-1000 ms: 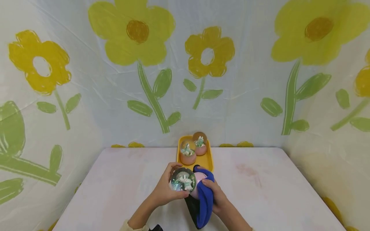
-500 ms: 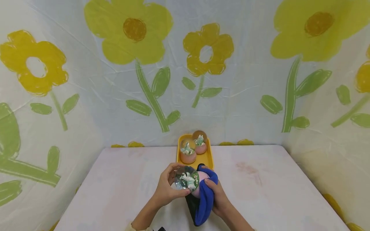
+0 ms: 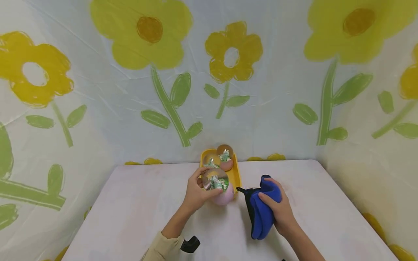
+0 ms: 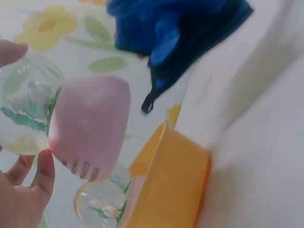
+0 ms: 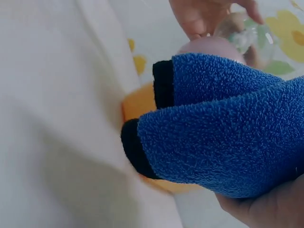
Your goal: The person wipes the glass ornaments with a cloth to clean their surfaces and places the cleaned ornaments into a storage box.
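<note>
My left hand (image 3: 196,192) grips a snow globe (image 3: 216,180) by its clear ball, fingers and thumb on opposite sides. A small white and green figure shows inside the ball. The pink base (image 4: 90,126) tilts down to the right, in front of the yellow tray (image 3: 237,181). In my right hand (image 3: 282,208) is a folded blue cloth (image 3: 262,214) with black edging and a hanging loop, held apart from the globe to its right. The right wrist view shows the cloth's fluffy pile (image 5: 213,137) close up, partly covering the globe's base behind it.
Two more snow globes with pink bases stand in the yellow tray at the back; the nearer globe (image 3: 210,159) is partly hidden, the other globe (image 3: 225,157) is behind it. A flowered sheet (image 3: 277,108) hangs behind the white table (image 3: 147,203).
The cloth in my right hand has come off the pink base and moved right. My left hand has carried the globe forward, towards the tray, turning its base downward.
</note>
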The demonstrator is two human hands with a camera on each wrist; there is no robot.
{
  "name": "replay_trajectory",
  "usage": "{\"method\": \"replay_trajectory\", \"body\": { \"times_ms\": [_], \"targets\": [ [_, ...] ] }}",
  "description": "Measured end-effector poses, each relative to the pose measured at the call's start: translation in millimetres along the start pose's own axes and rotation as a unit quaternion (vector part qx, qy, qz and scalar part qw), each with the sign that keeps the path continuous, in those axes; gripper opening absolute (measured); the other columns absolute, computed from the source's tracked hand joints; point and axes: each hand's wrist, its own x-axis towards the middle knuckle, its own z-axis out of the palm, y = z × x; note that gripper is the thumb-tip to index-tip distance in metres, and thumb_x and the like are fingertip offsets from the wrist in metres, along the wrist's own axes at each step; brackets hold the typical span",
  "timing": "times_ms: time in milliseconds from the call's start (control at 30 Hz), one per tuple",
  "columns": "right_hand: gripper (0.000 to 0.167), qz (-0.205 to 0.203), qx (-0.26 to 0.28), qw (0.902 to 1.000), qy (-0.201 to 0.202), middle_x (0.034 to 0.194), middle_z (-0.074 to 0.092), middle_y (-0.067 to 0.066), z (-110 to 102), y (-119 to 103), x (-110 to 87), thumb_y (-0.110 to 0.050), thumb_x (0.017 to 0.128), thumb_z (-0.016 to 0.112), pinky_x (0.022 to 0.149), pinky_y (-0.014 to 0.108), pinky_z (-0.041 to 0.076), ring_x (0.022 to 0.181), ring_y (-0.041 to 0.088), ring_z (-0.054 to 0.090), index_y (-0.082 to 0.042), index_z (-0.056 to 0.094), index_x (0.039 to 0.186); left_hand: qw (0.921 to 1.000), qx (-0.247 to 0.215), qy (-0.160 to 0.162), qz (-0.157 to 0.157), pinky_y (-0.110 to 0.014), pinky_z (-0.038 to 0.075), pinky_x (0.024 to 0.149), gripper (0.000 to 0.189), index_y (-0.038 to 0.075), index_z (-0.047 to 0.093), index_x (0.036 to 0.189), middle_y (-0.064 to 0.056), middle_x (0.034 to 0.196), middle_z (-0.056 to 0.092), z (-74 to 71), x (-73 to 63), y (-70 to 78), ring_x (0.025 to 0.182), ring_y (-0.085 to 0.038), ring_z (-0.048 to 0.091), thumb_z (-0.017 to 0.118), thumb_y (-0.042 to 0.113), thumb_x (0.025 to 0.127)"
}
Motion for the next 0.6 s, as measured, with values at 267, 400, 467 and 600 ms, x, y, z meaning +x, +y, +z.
{"method": "replay_trajectory", "body": {
  "times_ms": [267,400,467,600],
  "targets": [
    [0.057,0.001,-0.037,0.9993,-0.008,0.138,0.032,0.018,-33.5,-7.9,-2.0,-0.018,0.095,0.061,0.079,0.039,0.051,0.106,0.026,0.050,-0.017,0.032,0.145,0.9949,0.097,0.026,-0.011,-0.041,0.053,0.076,0.070,0.014,0.059,0.125,-0.002,0.112,0.059,20.3,39.2,-9.9,0.095,-0.021,0.056,0.091,0.029,0.064],
    [0.057,0.013,-0.046,0.9988,-0.008,0.138,0.032,0.019,-39.7,-7.1,-3.6,-0.018,0.096,0.061,0.078,0.040,0.051,0.104,0.025,0.051,-0.017,0.032,0.145,0.9928,0.113,0.037,-0.017,-0.041,0.053,0.077,0.072,0.011,0.060,0.123,-0.002,0.112,0.059,27.6,52.3,-23.4,0.098,-0.022,0.056,0.093,0.029,0.061],
    [0.057,0.020,-0.051,0.9985,-0.004,0.138,0.032,0.019,-41.3,-6.1,-4.6,-0.019,0.096,0.061,0.078,0.040,0.051,0.104,0.026,0.050,-0.018,0.032,0.145,0.9911,0.121,0.049,-0.026,-0.042,0.054,0.077,0.074,0.008,0.060,0.123,-0.002,0.112,0.059,30.6,54.1,-29.9,0.098,-0.022,0.056,0.094,0.027,0.060],
    [0.059,0.022,-0.058,0.9981,0.005,0.138,0.032,0.018,-41.3,-5.2,-4.3,-0.020,0.095,0.062,0.078,0.039,0.050,0.105,0.027,0.048,-0.018,0.032,0.146,0.9872,0.128,0.081,-0.052,-0.038,0.054,0.077,0.077,0.008,0.061,0.124,-0.001,0.113,0.058,35.5,52.9,-41.7,0.099,-0.020,0.056,0.095,0.028,0.058]
  ]
}}
